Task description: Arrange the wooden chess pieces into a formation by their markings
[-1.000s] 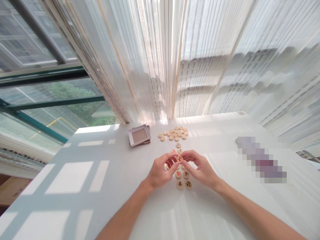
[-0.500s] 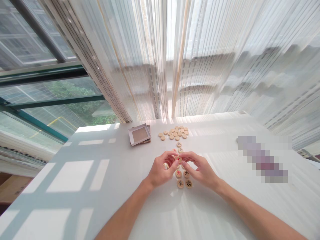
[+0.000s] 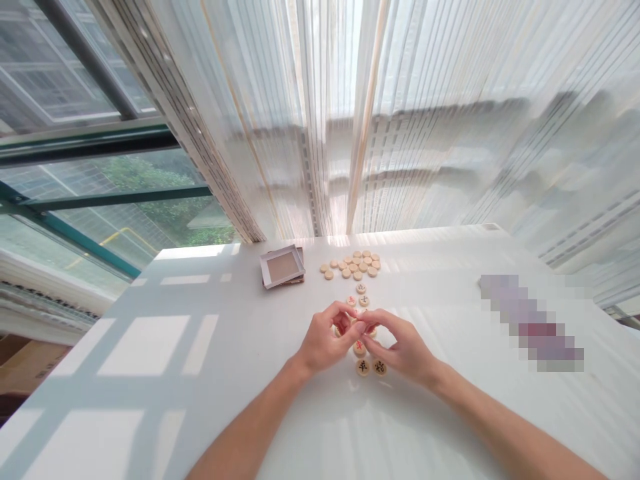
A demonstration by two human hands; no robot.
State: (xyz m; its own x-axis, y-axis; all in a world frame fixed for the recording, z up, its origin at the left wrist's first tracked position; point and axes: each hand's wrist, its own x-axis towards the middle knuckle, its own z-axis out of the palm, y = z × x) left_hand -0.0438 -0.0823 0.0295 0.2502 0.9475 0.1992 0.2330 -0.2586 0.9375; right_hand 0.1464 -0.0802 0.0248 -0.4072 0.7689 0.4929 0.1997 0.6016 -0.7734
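My left hand (image 3: 327, 338) and my right hand (image 3: 401, 345) meet over the middle of the table, thumbs and forefingers pinched together. Between the fingertips they share a round wooden Chinese chess piece, now mostly covered by the fingers. Just below them lie a red-marked piece (image 3: 359, 347) and two black-marked pieces, one on the left (image 3: 363, 367) and one on the right (image 3: 380, 367). Beyond the fingers rest a red-marked piece (image 3: 351, 301) and two black-marked ones, the nearer (image 3: 365, 301) and the farther (image 3: 361, 289). Other pieces are partly hidden behind the hands.
Several blank-side-up pieces (image 3: 357, 268) are grouped farther back on the white table (image 3: 210, 413). Left of them sits an open shallow box (image 3: 283, 267) on a darker one. A blurred-out object (image 3: 535, 327) lies at the right. Curtains (image 3: 400, 133) hang behind the table.
The fingers have closed over the held piece, whose red-marked face showed before. My right hand has shifted slightly down, covering a black-marked piece. The view has moved a little.
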